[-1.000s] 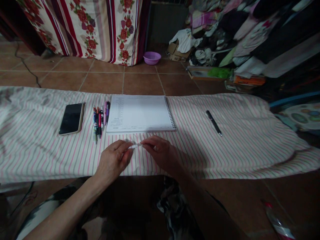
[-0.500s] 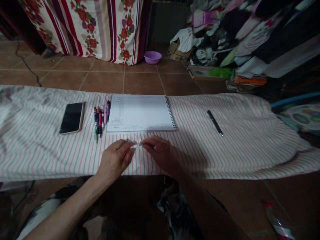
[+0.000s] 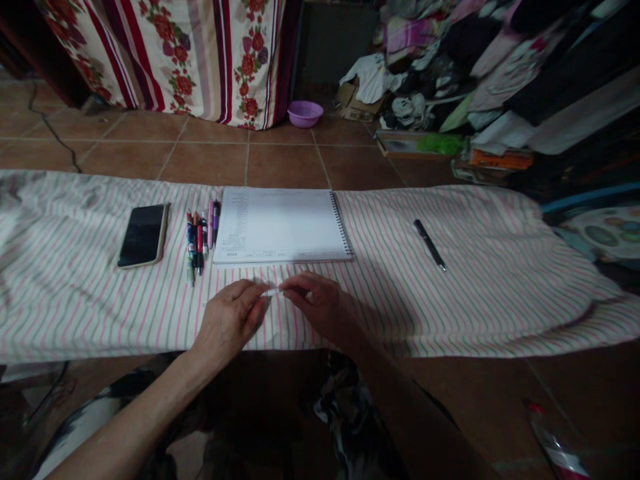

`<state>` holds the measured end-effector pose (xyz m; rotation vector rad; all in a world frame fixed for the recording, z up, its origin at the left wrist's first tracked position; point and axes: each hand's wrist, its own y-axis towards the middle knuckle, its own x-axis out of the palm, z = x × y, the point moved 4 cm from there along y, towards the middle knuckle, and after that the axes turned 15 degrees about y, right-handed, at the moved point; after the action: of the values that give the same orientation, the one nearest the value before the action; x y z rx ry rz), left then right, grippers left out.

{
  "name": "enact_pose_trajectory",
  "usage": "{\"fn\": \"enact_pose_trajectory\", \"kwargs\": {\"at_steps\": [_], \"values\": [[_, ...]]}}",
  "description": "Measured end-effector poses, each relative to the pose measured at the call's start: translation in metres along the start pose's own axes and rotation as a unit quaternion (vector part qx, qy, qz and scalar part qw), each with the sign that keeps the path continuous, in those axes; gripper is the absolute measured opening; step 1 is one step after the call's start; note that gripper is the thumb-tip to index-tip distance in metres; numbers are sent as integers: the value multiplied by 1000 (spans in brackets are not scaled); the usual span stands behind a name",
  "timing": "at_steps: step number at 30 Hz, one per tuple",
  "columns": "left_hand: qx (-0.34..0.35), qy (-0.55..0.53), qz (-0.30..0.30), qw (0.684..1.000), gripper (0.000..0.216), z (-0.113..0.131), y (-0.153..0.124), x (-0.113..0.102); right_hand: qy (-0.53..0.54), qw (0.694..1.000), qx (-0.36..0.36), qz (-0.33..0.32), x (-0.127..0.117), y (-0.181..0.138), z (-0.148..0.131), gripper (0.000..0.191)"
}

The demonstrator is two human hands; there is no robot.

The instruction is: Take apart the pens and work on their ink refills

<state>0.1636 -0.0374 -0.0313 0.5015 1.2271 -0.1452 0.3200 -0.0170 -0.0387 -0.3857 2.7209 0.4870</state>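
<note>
A thin white pen [image 3: 271,292] spans the gap between my two hands, just in front of the notebook. My left hand [image 3: 233,317] is closed around its barrel, hiding most of it. The thumb and fingertips of my right hand [image 3: 320,303] pinch the pen's other end; that tip is too small to make out. Beyond my hands lies a spiral notebook [image 3: 290,223], open at a mostly blank page with print along its left and near edges. Several pens [image 3: 201,237] lie side by side to its left.
A phone [image 3: 143,235] lies left of the pens, and a black pen [image 3: 430,245] is off to the right. All rest on a striped cloth [image 3: 490,287] over a low table. On the tiled floor stand a purple basin [image 3: 305,114] and a bottle [image 3: 557,443].
</note>
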Motion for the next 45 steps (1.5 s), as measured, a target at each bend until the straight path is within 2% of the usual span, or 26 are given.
{"fn": "enact_pose_trajectory", "kwargs": {"at_steps": [28, 34, 40, 45], "values": [[-37, -53, -13, 998, 20, -3, 1, 3, 57, 997, 47, 31, 1, -3, 4, 11], [-55, -76, -18, 995, 20, -3, 2, 2, 57, 997, 28, 51, 0, -2, 2, 5], [-64, -98, -26, 993, 22, -3, 2, 4, 80, 994, 31, 61, -1, -1, 2, 14], [-68, -101, -38, 992, 22, -3, 3, 6, 50, 998, 16, 47, 0, -2, 0, 6]]}}
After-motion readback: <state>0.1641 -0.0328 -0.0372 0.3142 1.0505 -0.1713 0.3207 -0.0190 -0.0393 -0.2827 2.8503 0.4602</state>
